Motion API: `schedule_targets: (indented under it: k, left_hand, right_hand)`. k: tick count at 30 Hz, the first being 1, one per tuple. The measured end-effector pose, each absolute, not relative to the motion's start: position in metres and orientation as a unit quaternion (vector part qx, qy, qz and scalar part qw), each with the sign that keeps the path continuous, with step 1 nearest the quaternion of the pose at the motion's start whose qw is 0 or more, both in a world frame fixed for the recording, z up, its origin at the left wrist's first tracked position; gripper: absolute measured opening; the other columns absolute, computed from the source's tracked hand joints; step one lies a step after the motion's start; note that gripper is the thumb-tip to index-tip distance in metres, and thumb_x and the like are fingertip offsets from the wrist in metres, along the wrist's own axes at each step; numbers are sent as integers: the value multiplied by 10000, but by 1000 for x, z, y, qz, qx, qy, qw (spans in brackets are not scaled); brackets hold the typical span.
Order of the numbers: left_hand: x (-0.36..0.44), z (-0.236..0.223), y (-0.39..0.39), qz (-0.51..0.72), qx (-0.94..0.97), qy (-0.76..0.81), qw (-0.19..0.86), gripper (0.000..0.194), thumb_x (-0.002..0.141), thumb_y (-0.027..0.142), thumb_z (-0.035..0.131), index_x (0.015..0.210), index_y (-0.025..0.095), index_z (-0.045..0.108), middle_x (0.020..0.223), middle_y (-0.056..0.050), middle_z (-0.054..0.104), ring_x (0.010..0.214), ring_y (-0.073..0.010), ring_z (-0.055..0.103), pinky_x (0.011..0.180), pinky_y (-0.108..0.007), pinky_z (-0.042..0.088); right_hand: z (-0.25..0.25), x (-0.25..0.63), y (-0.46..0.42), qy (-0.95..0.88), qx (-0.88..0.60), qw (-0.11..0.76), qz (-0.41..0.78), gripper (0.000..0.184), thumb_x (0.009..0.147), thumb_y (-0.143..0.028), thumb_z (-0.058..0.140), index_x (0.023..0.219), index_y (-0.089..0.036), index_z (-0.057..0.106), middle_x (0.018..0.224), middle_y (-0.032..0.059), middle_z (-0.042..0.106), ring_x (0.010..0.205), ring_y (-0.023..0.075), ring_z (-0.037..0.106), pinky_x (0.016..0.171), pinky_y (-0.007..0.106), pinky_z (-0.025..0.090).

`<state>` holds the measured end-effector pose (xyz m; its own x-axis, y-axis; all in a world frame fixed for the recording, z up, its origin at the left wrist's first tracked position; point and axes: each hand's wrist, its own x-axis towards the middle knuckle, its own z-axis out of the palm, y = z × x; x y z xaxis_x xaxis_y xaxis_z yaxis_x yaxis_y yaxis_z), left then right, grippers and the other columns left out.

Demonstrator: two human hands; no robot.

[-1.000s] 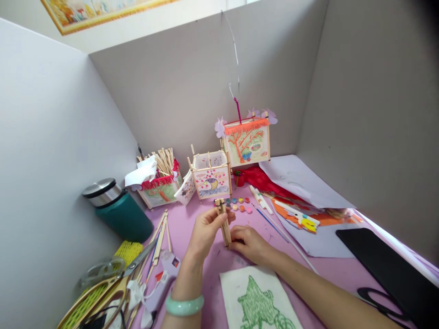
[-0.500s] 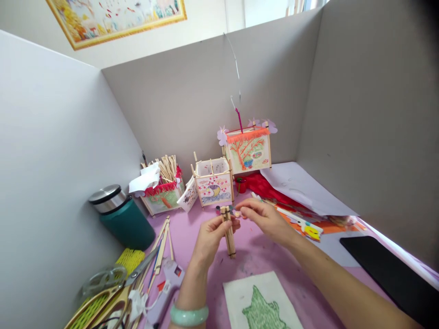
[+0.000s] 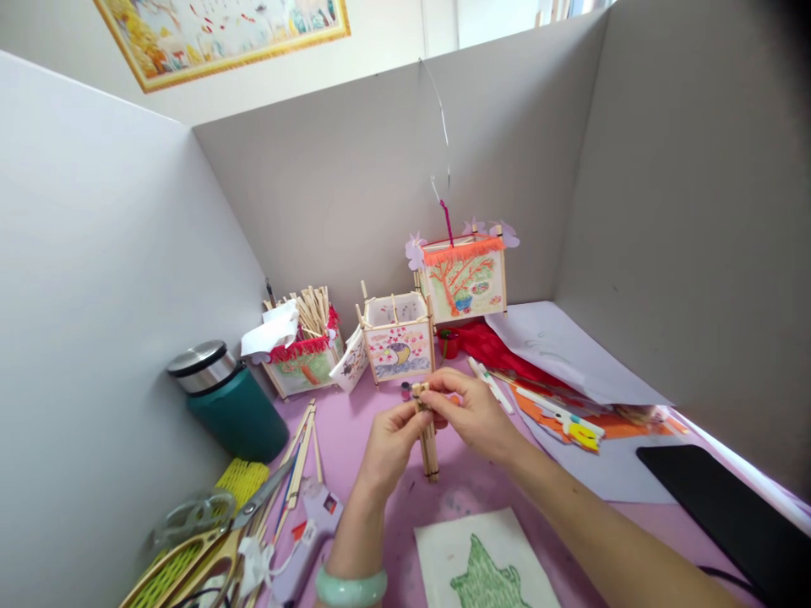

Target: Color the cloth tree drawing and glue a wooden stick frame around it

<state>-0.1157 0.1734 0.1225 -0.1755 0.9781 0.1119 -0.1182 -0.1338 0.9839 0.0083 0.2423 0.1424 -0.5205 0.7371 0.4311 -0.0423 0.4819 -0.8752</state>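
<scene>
We pinch the upright bundle of sticks (image 3: 429, 447) near its top with our left hand (image 3: 389, 443), the fingers closed around it. Our right hand (image 3: 472, 414) has its thumb and fingertips drawn together at the bundle's top end. The bundle is at the middle of the purple table (image 3: 380, 549), on the far side of the green drawing (image 3: 485, 566) and on the near side of the middle lantern (image 3: 398, 350).
</scene>
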Motion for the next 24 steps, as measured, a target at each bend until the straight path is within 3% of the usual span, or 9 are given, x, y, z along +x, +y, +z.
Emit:
schedule_targets:
  k: [8,13,19,24]
  left_hand:
    - [-116,121,175,597,469,462,458,218,753,313,649,871,139,708,792,-46,696,761,-169,629,779,-310,475]
    - [-119,119,174,596,469,467,454,271,767,349,633,932,143,695,870,-72,702,817,-195,640,804,-342,479]
    - [-120,118,174,592,467,473,457,283,765,358,635,921,131,701,846,-88,711,822,-211,649,802,-347,478]
    - [-121,119,173,591,466,465,466,257,773,314,632,934,126,699,866,-86,709,832,-209,648,821,-359,478]
  right_hand:
    - [142,11,239,-759,-215,451,418,158,847,-256,520,763,-187,636,845,38,615,833,171,580,739,279,474]
    - [140,12,241,-749,-175,452,452,173,830,-245,534,924,-201,673,1022,53,626,979,185,569,875,316,444]
    - [144,7,239,-643,-216,424,601,228,774,-360,573,850,-164,661,826,31,655,752,153,593,651,267,492]
    - [146,2,234,-564,-231,414,676,140,708,-299,606,746,-165,625,686,-10,619,596,108,538,508,212,435]
